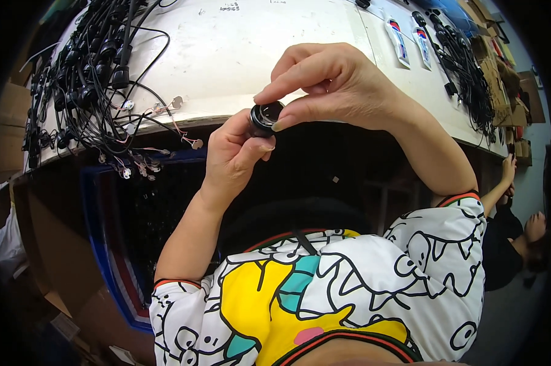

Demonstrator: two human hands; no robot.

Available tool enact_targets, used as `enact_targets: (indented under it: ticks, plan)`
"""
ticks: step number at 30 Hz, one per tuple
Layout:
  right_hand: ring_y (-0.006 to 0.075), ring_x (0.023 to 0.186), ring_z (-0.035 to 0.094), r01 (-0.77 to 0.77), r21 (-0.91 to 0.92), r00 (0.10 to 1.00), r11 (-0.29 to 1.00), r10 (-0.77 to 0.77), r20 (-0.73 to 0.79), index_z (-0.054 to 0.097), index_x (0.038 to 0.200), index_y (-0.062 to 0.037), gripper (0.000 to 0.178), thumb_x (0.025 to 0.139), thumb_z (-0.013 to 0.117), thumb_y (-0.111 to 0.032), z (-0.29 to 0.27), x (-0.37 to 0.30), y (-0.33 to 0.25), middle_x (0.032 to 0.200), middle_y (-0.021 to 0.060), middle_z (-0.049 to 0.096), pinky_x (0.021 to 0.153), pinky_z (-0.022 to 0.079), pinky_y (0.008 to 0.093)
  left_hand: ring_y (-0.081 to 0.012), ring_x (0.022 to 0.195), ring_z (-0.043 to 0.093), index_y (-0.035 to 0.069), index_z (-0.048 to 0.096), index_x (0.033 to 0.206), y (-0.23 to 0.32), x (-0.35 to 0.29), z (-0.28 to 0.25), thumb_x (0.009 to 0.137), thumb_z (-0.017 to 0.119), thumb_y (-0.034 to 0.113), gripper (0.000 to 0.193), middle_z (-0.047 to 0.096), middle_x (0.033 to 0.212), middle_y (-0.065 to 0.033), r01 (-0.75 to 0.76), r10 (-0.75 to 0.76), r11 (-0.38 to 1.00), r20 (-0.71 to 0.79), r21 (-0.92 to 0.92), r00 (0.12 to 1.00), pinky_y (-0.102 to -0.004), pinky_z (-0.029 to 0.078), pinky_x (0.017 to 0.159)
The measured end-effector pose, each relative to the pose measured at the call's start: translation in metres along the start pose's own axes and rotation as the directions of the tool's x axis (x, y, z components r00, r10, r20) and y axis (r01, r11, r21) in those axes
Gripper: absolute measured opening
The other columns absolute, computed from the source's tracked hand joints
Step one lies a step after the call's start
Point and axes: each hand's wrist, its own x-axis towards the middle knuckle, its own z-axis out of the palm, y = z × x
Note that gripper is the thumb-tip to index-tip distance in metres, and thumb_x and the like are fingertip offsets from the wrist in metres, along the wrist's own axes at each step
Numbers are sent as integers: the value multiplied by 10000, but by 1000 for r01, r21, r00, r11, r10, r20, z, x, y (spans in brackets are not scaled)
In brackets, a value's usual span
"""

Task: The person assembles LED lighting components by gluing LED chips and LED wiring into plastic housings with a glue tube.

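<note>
Black cap (261, 126) is pinched in the left grip (231, 147), right grip (342, 85) (hold unclear) arched over it

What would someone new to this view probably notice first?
Probably the bold cartoon-print shirt, filling the lower middle. Above it, the left hand holds a small round black part, with the right hand at its open end. Tangled black cables crowd the left end of the white table.
</note>
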Motion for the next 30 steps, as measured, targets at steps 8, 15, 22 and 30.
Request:
enact_targets:
  ticks: [8,15,22,30]
  plan:
    - [50,601,419,-185,-82,982,979,188,30,648,989,-86,307,695,716,-146,-8,-10,-15,861,9,573,513,346,175,-70,504,418,4,526,878,-3,1,14,745,626,469,494,469,599,-3,44,-33,987,-70,157,997,-190,292,453]
    - [180,734,564,-545,-640,771,542,23,-637,602,1050,-64,336,757,650,-223,-142,-27,90,906,91,613,686,459,274,-68,561,439,-46,551,943,-1,1,6,738,555,10,213,515,678,-12,45,-45,999,14,10,999,-184,371,517]
    - [273,1005,534,-693,-611,720,384,311,-621,584,1074,-80,439,734,615,-356,-168,0,130,1077,124,576,851,420,331,-71,570,444,-39,551,945,-2,0,-1,706,570,8,244,522,692,-15,93,-93,996,-6,-17,996,-187,377,521]
    - [120,784,584,-599,37,721,800,559,-408,622,952,-71,301,760,648,-302,-137,18,88,853,35,628,703,452,247,-68,570,442,-33,546,959,-2,2,-2,709,549,-4,252,522,689,-12,104,-104,994,-1,-20,995,-184,368,520]
